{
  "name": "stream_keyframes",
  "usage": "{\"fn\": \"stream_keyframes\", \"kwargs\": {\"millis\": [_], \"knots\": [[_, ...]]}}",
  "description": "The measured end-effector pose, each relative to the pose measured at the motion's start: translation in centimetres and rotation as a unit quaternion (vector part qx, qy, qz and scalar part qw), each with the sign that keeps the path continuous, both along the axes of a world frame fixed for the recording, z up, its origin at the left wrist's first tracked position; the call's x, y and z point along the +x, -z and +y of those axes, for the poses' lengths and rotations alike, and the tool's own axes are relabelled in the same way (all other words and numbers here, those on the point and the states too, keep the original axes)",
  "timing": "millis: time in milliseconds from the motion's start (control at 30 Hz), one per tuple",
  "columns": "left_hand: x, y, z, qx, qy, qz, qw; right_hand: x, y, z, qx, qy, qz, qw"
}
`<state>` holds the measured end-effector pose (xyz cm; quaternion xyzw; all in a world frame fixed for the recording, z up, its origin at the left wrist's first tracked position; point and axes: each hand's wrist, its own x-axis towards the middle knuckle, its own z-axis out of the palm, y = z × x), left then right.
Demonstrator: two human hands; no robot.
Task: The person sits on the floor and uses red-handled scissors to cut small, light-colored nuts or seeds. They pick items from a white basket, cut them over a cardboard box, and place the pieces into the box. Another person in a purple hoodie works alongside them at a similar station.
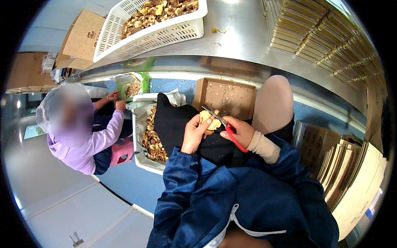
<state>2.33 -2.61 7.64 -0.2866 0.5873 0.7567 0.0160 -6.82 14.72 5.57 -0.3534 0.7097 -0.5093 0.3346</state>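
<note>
Over my lap, my left hand (195, 134) pinches a pale yellow dried mushroom (214, 124) between thumb and fingers. My right hand (240, 131) grips red-handled scissors (232, 136), whose metal blades lie across the mushroom, near its stem. Just beyond my hands sits a shallow cardboard box (229, 96) with small pale trimmings scattered inside. Left of my knee stands a white lined basket (136, 155) holding brown dried mushrooms (155, 145), partly hidden by my leg.
A co-worker (83, 133) sits at the left on a pink stool (122, 152), hands at a green basket (144, 83). A white basket (198, 29) of mushrooms rests on the steel table (235, 40), beside stacked wire racks (313, 34). Flattened cardboard (356, 183) stands at the right.
</note>
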Motion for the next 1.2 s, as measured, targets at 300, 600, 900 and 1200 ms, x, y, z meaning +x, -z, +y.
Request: {"fn": "stream_keyframes", "kwargs": {"millis": [300, 600, 900, 1200], "knots": [[0.0, 1.5, -0.2, 0.074, 0.008, -0.031, 0.997, -0.2, 0.2, -0.1, 0.037, -0.046, -0.114, 0.992], [0.1, 3.0, 0.0, 0.086, 0.017, -0.051, 0.995, 0.1, 1.0, -0.3, 0.072, -0.025, -0.021, 0.997], [0.2, 3.2, 0.1, 0.102, 0.017, -0.056, 0.993, 0.5, 2.2, 0.1, 0.042, -0.018, -0.12, 0.992], [-0.1, 4.2, -0.1, 0.047, 0.042, -0.049, 0.997, 0.3, 1.1, -0.2, 0.158, -0.034, 0.029, 0.986]]}}
